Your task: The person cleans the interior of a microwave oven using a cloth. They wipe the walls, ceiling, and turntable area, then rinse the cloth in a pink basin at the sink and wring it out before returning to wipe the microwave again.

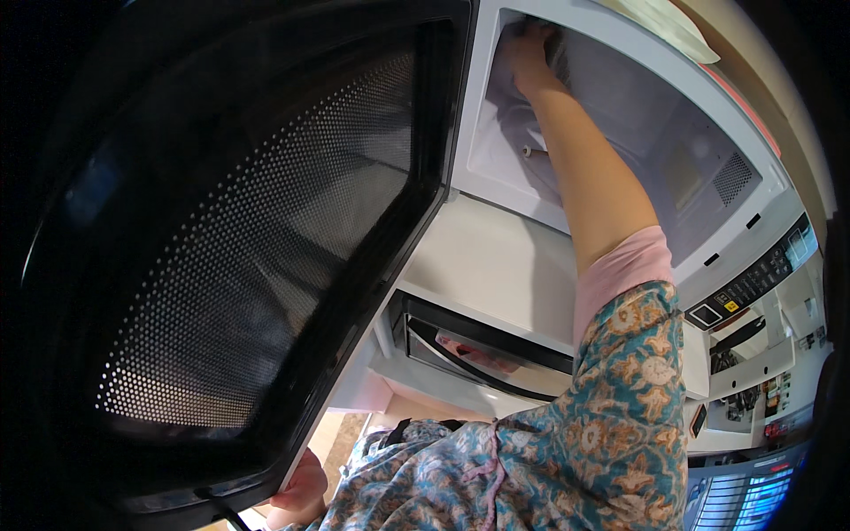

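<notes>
In front of me a microwave oven stands with its black door [279,252] swung wide to the left. At the lower end of that door, my left hand [302,481] grips the edge with curled fingers. My right arm reaches deep into the white cavity [637,133], and my right hand [531,56] is at the far left corner against the wall. Shadow covers its fingers; something greyish shows beside them, but I cannot tell whether it is held. A small turntable coupler [531,152] stands up from the cavity floor, left of my forearm.
Below the microwave is a white shelf [491,249], with a black-handled appliance front [478,358] under it. The control panel [750,282] runs along the right. A pale cloth or bag [671,26] lies on top. Further right are counters with kitchen items [740,405].
</notes>
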Demonstrator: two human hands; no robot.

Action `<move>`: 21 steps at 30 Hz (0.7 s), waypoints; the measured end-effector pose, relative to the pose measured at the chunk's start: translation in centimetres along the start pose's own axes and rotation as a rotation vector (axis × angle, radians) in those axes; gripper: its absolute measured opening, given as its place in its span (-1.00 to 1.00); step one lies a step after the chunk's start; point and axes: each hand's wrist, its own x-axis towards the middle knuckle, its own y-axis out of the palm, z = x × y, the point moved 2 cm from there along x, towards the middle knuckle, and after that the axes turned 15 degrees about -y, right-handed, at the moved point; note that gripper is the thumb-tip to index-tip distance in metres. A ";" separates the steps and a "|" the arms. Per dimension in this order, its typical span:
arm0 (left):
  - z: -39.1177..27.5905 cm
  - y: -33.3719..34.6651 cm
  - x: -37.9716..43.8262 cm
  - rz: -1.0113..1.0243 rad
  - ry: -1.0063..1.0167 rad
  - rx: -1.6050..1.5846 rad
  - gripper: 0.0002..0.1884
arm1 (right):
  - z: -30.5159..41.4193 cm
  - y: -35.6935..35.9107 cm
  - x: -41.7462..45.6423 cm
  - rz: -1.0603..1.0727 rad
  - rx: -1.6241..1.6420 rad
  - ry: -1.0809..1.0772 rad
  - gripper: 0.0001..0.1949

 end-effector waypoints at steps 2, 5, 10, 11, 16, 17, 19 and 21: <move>-0.1 -0.2 -0.3 0.006 -0.010 -0.011 -0.53 | 0.2 2.9 0.4 -0.507 0.560 0.195 -0.55; -1.4 -0.2 -0.7 -0.011 -0.004 0.039 -0.53 | 1.2 -2.1 -2.7 -0.656 0.883 0.134 -0.54; -1.1 0.8 -0.4 0.038 -0.009 -0.024 -0.54 | -6.1 1.5 0.4 -0.228 0.966 0.094 -0.57; -1.1 0.8 -0.3 0.040 -0.008 -0.033 -0.54 | -6.8 2.0 1.5 -0.213 0.921 0.075 -0.57; -2.1 1.9 0.2 0.050 -0.001 -0.002 -0.54 | -2.0 -2.8 -1.6 -0.451 0.464 0.043 -0.58; -2.3 1.9 0.3 0.052 0.000 0.003 -0.55 | -1.5 -4.2 -3.0 -0.458 0.457 0.067 -0.58; -2.7 1.7 0.5 0.062 0.014 0.026 -0.54 | -0.9 -7.5 -5.9 -0.418 0.551 0.135 -0.58; -1.7 1.4 0.6 0.102 0.014 0.012 -0.52 | -3.8 -7.8 -8.7 -0.354 0.516 0.161 -0.59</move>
